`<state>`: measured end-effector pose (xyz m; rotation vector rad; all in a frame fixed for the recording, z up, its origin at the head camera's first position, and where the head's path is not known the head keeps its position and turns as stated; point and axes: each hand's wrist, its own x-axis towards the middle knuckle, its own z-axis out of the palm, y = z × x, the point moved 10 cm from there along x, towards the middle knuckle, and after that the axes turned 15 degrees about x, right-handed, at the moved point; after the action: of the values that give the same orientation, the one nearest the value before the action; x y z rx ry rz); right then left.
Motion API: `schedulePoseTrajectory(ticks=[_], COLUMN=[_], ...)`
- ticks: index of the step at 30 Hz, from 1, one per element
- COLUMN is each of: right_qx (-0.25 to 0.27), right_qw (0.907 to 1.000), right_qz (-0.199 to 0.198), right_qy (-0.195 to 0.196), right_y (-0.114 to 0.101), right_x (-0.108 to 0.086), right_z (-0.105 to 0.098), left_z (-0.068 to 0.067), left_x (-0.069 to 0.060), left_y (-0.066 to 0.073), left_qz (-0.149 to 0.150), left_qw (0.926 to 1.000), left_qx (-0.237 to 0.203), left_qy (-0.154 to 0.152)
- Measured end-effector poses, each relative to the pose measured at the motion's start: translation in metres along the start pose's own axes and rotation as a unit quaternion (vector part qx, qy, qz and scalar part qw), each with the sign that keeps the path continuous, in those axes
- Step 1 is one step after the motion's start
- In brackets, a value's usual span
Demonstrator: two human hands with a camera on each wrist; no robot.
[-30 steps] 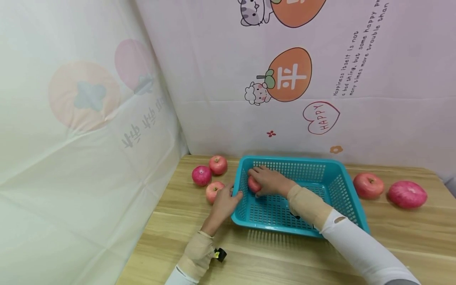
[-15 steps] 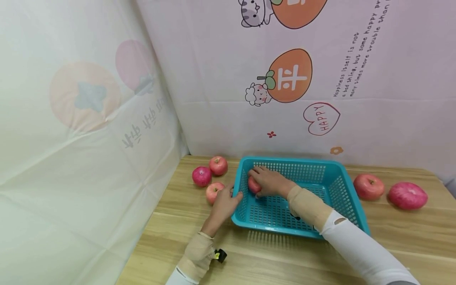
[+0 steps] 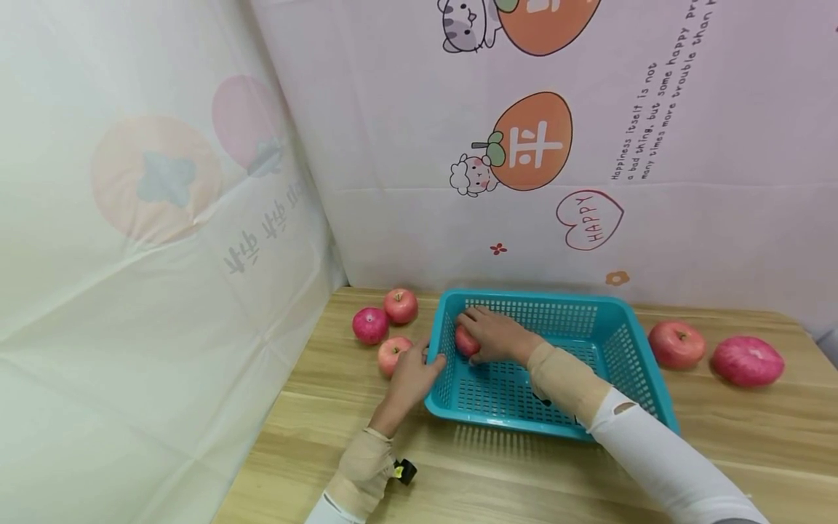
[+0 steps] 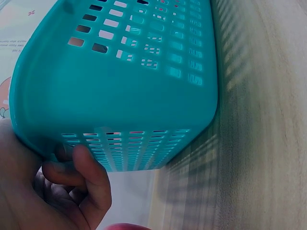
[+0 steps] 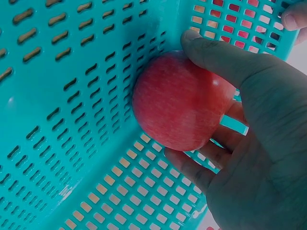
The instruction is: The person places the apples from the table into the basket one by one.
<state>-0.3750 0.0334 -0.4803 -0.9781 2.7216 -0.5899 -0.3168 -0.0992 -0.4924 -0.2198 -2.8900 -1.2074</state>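
Observation:
My left hand [image 3: 411, 377] grips the left rim of a teal plastic basket [image 3: 524, 421], its fingers curled under the edge in the left wrist view. Inside the basket, toward its left end, my right hand [image 3: 495, 334] holds a red apple [image 5: 180, 103]. Thumb and fingers wrap round the apple, which sits low against the perforated basket wall in the right wrist view. Right beside my left hand, outside the basket, lies a pale red apple [image 3: 393, 354].
Left of the basket are another apple [image 3: 401, 306] and a bright pink round fruit [image 3: 370, 325]. To its right lie a larger red apple [image 3: 677, 344] and a pink oval fruit [image 3: 748, 361]. A printed cloth [image 3: 406, 218] hangs behind the wooden table [image 3: 314, 415].

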Motion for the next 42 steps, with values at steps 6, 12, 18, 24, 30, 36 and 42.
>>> schedulePoseTrajectory(ticks=[6, 12, 18, 24, 30, 36, 42], right_qx=[-0.002, -0.008, -0.017, -0.011, -0.014, -0.013, -0.037], right_qw=[1.0000, 0.9999, 0.9997, 0.9996, 0.9998, 0.9995, 0.9987], right_qz=[-0.004, -0.010, -0.016, -0.019, -0.002, -0.015, -0.014], right_qy=[0.003, 0.008, 0.008, 0.016, 0.011, 0.025, 0.033], right_y=[-0.002, -0.003, -0.001, 0.000, 0.006, 0.007, 0.009], right_x=[-0.001, -0.003, -0.007, -0.015, -0.022, -0.031, -0.036], right_z=[-0.004, -0.010, -0.013, -0.020, -0.028, -0.038, -0.043], left_z=[0.000, 0.000, 0.000, -0.001, -0.002, -0.003, -0.002], left_x=[0.000, 0.001, 0.001, 0.000, 0.000, 0.001, 0.002], left_y=[0.000, -0.001, -0.002, 0.000, 0.000, 0.000, -0.002], left_qz=[0.003, 0.004, 0.006, 0.006, 0.003, 0.000, -0.001], left_qw=[1.0000, 1.0000, 0.9999, 0.9998, 0.9998, 0.9998, 0.9998], left_qx=[-0.001, 0.002, 0.006, 0.012, 0.008, 0.010, 0.008], left_qy=[0.001, 0.002, 0.006, 0.012, 0.016, 0.019, 0.017])
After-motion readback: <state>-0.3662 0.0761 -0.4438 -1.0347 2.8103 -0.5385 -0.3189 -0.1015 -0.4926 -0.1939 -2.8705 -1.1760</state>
